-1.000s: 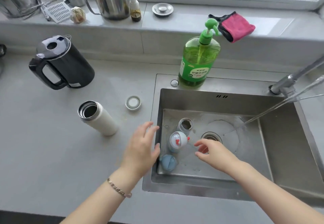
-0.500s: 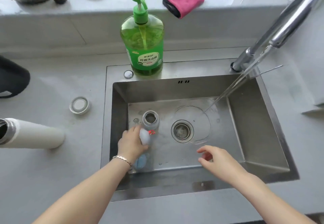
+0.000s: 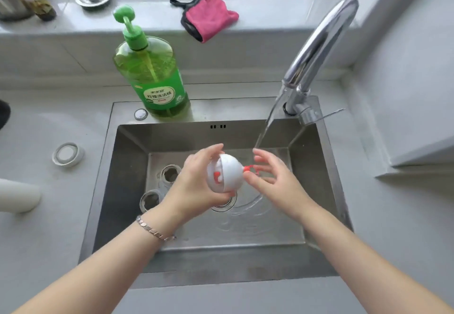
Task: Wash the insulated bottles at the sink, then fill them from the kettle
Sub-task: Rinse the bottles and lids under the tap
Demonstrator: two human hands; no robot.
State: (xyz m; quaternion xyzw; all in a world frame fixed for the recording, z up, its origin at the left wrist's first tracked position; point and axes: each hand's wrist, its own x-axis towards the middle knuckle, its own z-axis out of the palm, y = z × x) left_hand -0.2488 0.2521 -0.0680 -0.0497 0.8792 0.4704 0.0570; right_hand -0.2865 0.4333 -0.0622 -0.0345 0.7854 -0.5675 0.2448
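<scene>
Head view: half a second ago the left hand (image 3: 196, 186) was down in the left of the basin on the white cap (image 3: 227, 175). Now it holds that cap up at the centre of the frame, over the drain, with its fingers curled round the dome. The right hand (image 3: 272, 178), spread and empty before, now pinches the cap's red loop (image 3: 250, 168) between thumb and forefinger, its other fingers loosely bent. Water runs from the faucet (image 3: 317, 43) as before.

Counted: one cap, two hands. Two open steel bottles (image 3: 170, 173) stand in the left of the sink (image 3: 127, 166). One white bottle (image 3: 17, 194) lies on the desk (image 3: 49, 240) at the left edge, with one round lid (image 3: 67, 154) above it. One green soap bottle (image 3: 152, 73) stands behind the sink, and one pink cloth (image 3: 208, 16) lies on the sill.
</scene>
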